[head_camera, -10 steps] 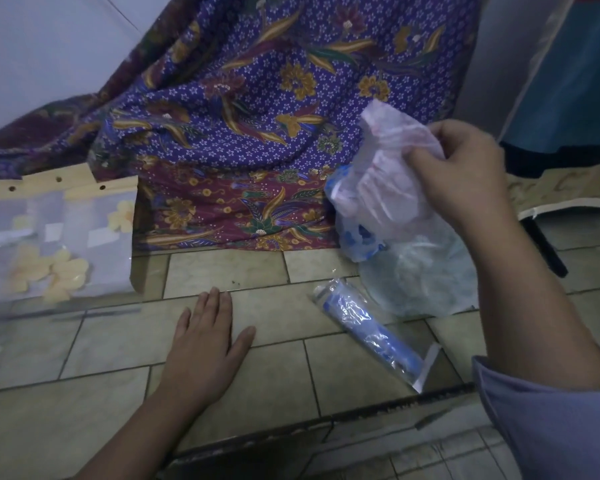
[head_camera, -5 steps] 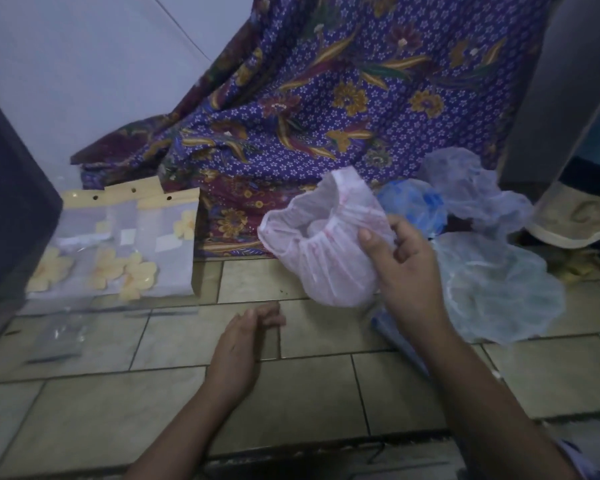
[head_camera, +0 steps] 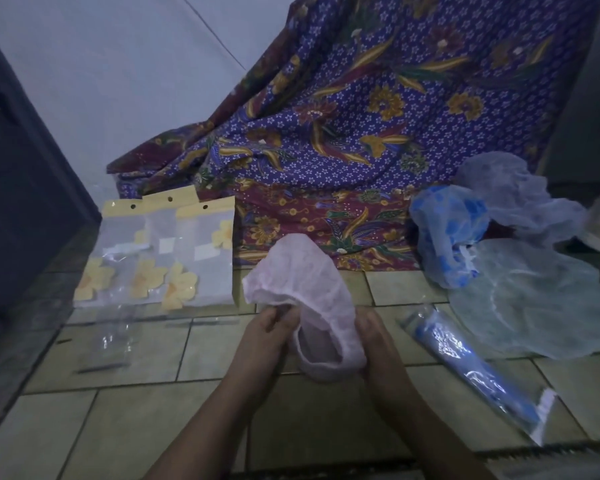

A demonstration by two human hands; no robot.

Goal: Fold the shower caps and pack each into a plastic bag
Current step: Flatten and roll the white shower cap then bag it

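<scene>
Pink shower cap, thin crinkled film with a gathered elastic hem, held just above the tiled floor. Left hand pinches the hem; right hand grips the opposite edge. The domed crown points up and away, the opening faces the person, and the long axis runs between the hands. To the right lies a rolled blue cap in a glossy clear bag, lying diagonally. Flower-printed plastic bags lean at left.

No legible text or labels anywhere.
</scene>
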